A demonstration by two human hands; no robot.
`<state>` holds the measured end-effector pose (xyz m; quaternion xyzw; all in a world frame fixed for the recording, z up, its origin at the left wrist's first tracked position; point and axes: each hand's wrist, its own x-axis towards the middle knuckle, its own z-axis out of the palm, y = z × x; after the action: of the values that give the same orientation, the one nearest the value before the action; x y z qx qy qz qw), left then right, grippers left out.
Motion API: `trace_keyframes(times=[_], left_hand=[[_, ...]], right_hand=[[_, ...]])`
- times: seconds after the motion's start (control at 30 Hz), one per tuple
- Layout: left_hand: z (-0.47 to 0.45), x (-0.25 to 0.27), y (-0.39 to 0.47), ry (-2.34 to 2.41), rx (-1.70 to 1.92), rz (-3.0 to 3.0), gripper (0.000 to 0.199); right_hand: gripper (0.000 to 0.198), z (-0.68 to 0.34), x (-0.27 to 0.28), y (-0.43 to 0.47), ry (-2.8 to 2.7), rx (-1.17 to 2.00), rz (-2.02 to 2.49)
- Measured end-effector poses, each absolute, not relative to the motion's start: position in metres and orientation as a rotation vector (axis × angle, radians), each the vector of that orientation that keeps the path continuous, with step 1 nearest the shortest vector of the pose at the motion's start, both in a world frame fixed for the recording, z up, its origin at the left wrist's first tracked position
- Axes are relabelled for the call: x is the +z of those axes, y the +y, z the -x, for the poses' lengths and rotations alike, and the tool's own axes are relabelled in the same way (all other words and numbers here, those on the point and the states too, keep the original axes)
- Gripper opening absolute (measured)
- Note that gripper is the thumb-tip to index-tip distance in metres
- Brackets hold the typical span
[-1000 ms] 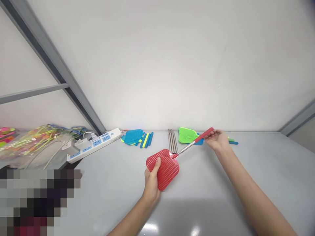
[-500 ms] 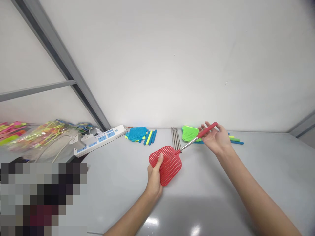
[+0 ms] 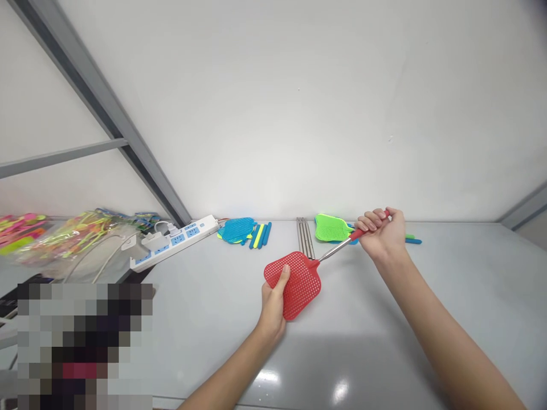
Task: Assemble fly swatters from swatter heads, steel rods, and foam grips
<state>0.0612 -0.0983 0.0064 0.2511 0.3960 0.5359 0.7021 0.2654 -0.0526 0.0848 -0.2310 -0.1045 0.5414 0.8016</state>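
A red fly swatter [image 3: 302, 285] with a perforated square head and a metal rod is held above the table between both hands. My left hand [image 3: 274, 302] is closed on the head, thumb lying on its near face. Around the red grip at the other end wrap the fingers of my right hand [image 3: 382, 232]. Behind the swatter lie several metal rods [image 3: 305, 238] side by side. A green swatter head [image 3: 332, 229] rests just left of my right hand, with blue and yellow edges showing under it. Part of a blue handle [image 3: 413, 241] shows right of that hand.
Blue swatter heads [image 3: 237, 229] and several blue and yellow handles [image 3: 260, 235] lie along the wall. Left of them sits a white power strip [image 3: 177, 242] with plugs in it. Plastic bags [image 3: 81, 236] of colourful items fill the far left of the grey table [image 3: 205, 319].
My right hand's fingers have closed around the red grip, which lay across the open palm before. The swatter and both hands appear slightly further right.
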Motion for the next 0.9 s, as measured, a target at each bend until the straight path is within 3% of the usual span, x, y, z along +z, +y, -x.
trace_keyframes(times=[0.9], left_hand=[[-0.063,0.001,-0.099,1.000,1.220,-0.548,0.032]], right_hand=[[0.027,-0.255,0.076,-0.050,-0.138,1.071,0.409]])
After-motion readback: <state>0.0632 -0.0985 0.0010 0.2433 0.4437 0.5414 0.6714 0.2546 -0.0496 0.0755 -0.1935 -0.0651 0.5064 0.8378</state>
